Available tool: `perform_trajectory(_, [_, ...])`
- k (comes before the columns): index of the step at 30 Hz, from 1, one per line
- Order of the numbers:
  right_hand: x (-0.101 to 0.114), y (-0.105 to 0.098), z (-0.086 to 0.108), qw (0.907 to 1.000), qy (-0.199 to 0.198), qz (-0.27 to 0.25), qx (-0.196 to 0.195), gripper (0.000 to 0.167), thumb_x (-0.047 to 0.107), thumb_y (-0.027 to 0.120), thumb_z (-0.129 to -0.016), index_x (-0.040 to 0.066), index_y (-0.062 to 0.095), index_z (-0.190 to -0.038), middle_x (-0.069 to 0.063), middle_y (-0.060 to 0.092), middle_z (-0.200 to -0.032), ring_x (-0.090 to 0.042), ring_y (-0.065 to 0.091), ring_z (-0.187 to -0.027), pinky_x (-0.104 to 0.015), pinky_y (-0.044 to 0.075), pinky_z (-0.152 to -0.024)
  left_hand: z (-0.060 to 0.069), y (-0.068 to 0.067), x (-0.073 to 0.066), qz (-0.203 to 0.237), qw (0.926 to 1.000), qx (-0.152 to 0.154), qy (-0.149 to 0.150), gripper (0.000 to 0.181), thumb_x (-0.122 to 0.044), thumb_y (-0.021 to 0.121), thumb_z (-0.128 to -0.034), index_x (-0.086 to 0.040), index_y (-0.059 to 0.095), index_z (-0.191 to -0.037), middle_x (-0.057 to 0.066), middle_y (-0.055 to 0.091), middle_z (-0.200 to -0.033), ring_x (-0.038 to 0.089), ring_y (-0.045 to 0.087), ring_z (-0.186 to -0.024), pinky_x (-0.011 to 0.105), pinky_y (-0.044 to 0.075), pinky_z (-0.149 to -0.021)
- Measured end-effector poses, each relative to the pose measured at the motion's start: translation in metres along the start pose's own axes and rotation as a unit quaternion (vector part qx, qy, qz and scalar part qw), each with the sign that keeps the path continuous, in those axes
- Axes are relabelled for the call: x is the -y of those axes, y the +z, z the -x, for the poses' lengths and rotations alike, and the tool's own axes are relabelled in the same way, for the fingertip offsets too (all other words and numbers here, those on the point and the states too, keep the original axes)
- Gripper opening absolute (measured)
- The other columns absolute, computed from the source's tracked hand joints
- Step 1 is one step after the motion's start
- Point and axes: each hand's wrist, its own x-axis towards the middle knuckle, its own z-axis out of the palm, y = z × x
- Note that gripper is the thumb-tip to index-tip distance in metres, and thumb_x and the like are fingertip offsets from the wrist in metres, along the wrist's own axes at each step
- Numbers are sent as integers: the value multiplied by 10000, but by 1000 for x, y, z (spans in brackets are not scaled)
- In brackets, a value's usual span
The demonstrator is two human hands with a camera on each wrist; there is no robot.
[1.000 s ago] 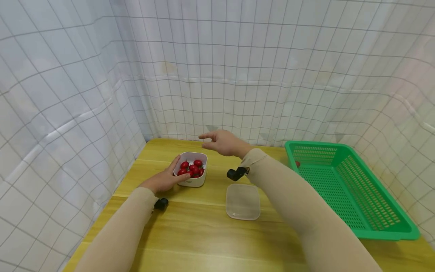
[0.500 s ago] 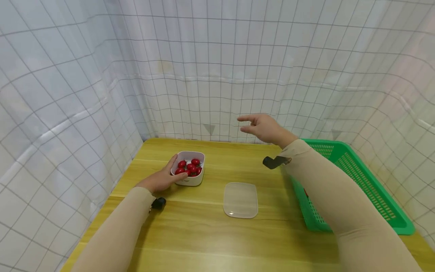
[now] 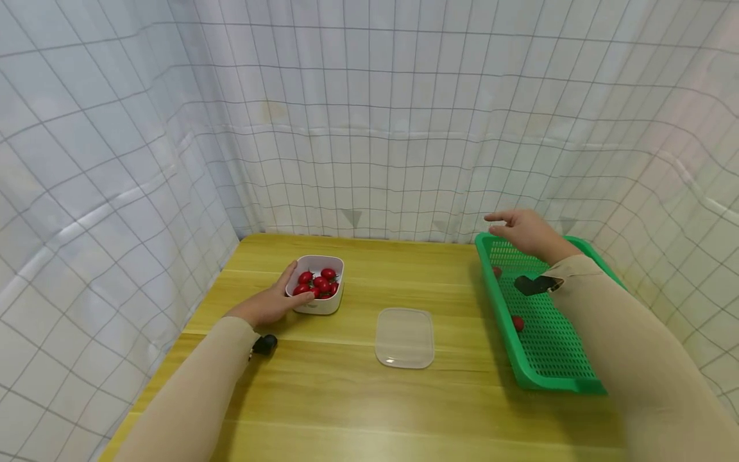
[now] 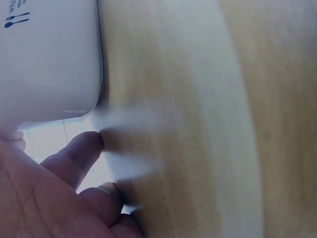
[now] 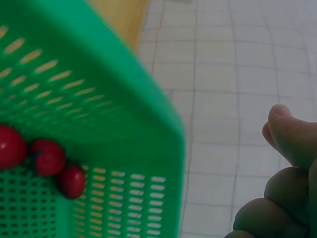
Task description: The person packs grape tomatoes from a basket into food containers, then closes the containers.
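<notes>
My left hand [image 3: 270,304] steadies a small white square food container [image 3: 319,306] on the table, thumb along its front rim and fingers round its left side. Several red cherry tomatoes [image 3: 323,283] with green stems lie inside it. The left wrist view shows the printed white container wall [image 4: 49,64], with some curled fingertips near the tabletop. My right hand [image 3: 525,232] hovers above the far left end of a green perforated plastic basket [image 3: 522,366]; nothing shows between thumb and forefinger. In the right wrist view, cherry tomatoes [image 5: 72,181] lie in the basket's corner.
A translucent square lid [image 3: 405,338] lies flat on the wooden table [image 3: 323,404], between container and basket. Another red tomato [image 3: 518,323] rests by the basket's left wall. Grid-patterned white curtain [image 3: 369,128] closes off the back and both sides.
My right hand has moved rightward, from near the container across to over the basket. My left hand keeps its place on the container. The view has shifted slightly.
</notes>
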Motion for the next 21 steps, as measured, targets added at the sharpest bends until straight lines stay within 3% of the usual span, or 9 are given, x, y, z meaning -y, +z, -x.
perform_trajectory(3, [-24,6,2,9995,138,112,263,482,319,550,-1104,105,553,-1536,3,392,-491,-171,416,-492,-307,339,-488,-1,-1,0,24,10000,4,-4,1069,-670,534,-1017,-245,-188,-1681,273,34,-1754,538,265,-1552,683,245,-1247])
perform_trajectory(5, [-40,13,2,9986,154,181,463,483,309,560,-1100,82,558,-1526,71,329,-481,-109,279,-465,-295,324,-488,-1,-2,1,18,10000,5,-12,1067,-665,535,-1019,-245,-189,-1681,277,39,-1752,538,282,-1544,682,257,-1242])
perform_trajectory(7, [-53,20,1,9978,117,222,615,471,289,564,-1097,70,570,-1514,-12,524,-539,-108,215,-480,-311,343,-511,-1,-2,1,-49,10000,-13,-28,1066,-672,531,-1017,-244,-184,-1682,283,52,-1749,541,304,-1533,685,269,-1235])
perform_trajectory(8, [-59,23,1,9970,74,317,696,469,291,564,-1098,72,574,-1512,-87,662,-665,-130,324,-486,-328,373,-547,-1,-2,1,-85,10000,-20,-39,1065,-677,529,-1016,-245,-182,-1683,286,58,-1747,543,311,-1529,687,273,-1232])
perform_trajectory(10, [-67,31,1,9952,1,463,867,466,287,564,-1098,73,574,-1512,-232,770,-1091,-262,591,-625,-408,485,-664,-1,-2,1,-145,9999,-25,-62,1068,-689,524,-1012,-247,-179,-1683,287,58,-1747,548,313,-1527,693,276,-1228])
perform_trajectory(11, [-70,34,1,9942,-41,527,938,464,288,567,-1098,75,578,-1510,-276,705,-1301,-356,691,-804,-459,540,-742,0,-2,1,-168,9998,-27,-69,1070,-695,522,-1010,-248,-178,-1684,285,55,-1748,550,307,-1530,695,272,-1228])
perform_trajectory(13, [-73,39,1,9920,-92,617,1094,470,295,573,-1096,80,574,-1514,-301,490,-1561,-516,624,-1233,-603,534,-963,0,-3,1,-194,9998,-17,-86,1074,-705,519,-1007,-256,-185,-1681,280,46,-1750,552,290,-1538,700,264,-1230])
perform_trajectory(15, [-76,42,1,9904,-132,677,1202,476,294,578,-1093,73,572,-1515,-302,484,-1566,-565,455,-1418,-694,443,-1093,0,-3,1,-187,9998,-16,-97,1079,-711,520,-1003,-261,-189,-1680,279,44,-1751,555,275,-1544,701,254,-1234])
perform_trajectory(21, [-86,48,-1,9870,-204,748,1408,450,233,578,-1089,86,577,-1513,-289,500,-1561,-593,396,-1445,-729,388,-1122,0,-1,-1,-157,9998,-5,-133,1088,-717,524,-997,-256,-184,-1682,276,56,-1750,556,246,-1555,704,225,-1244])
